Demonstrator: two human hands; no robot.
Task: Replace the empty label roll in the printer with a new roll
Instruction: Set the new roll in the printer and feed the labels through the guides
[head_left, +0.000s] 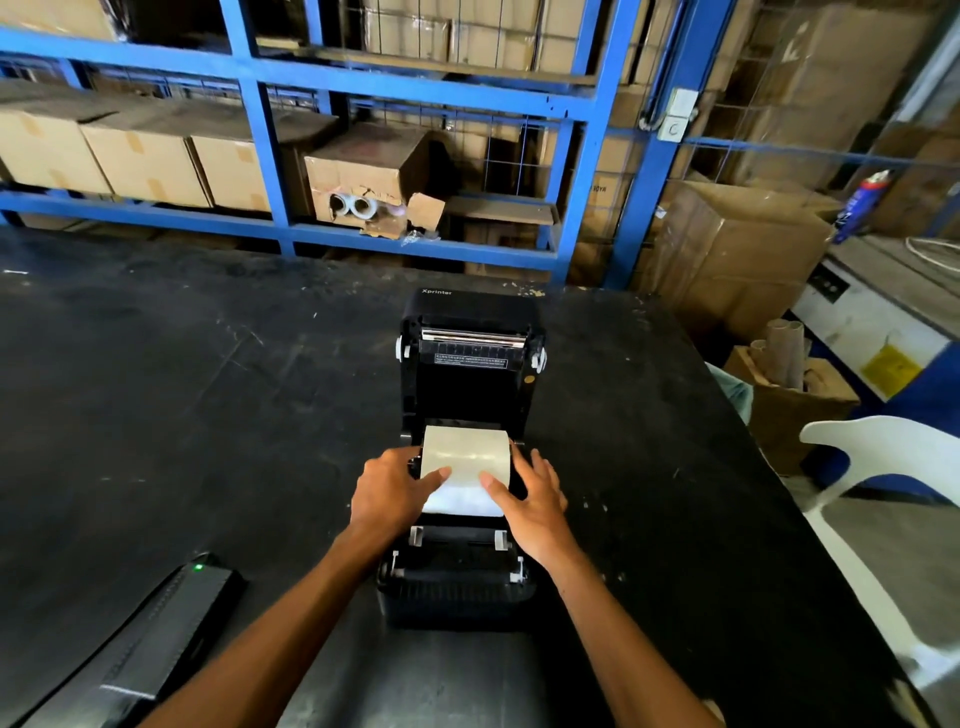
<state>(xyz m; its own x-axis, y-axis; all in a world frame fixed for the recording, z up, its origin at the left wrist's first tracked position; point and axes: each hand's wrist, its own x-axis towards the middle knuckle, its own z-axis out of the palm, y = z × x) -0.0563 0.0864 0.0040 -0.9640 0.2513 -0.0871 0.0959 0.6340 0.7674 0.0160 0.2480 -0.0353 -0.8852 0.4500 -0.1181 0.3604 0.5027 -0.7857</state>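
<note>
On the black desk (208, 389), the left hand (387, 491) and right hand (530, 499) lie spread, thumbs pressing the white roll (465, 457) seated in the open printer (457, 582), its lid (472, 358) tipped back far.

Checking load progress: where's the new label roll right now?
In the head view, centre frame: the label roll sits in the open printer bay below the raised lid, with the left hand and right hand resting on its pulled-out paper.
</note>
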